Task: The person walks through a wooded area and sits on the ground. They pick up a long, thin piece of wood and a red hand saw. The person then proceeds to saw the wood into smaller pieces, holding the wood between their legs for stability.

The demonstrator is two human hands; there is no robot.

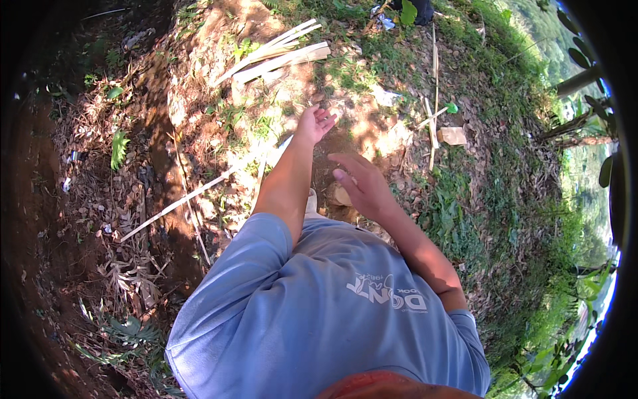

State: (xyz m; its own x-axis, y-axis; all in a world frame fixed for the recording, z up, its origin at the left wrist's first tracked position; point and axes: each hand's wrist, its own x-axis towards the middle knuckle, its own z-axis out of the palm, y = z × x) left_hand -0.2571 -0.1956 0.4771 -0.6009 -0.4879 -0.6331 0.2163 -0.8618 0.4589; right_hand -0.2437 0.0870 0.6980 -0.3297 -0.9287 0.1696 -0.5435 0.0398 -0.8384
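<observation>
My left hand (316,124) reaches forward with the palm turned partly up and the fingers apart, holding nothing. To its right and nearer my body, my right hand (362,185) hangs over the ground, thumb apart from the loosely bent fingers, with nothing visible in it. Beyond my left hand, a loose pile of pale wooden strips (282,60) lies on the soil, out of touch. One long pale stick (179,201) slants across the ground to the left of my left forearm.
Off to the right lie a cut wood block (452,136), a thin pole (435,80) and a short crossed stick (430,123). Dry leaves (100,206) cover the ground at left. Green plants (458,213) grow along the right side, with trunks (578,130) at the edge.
</observation>
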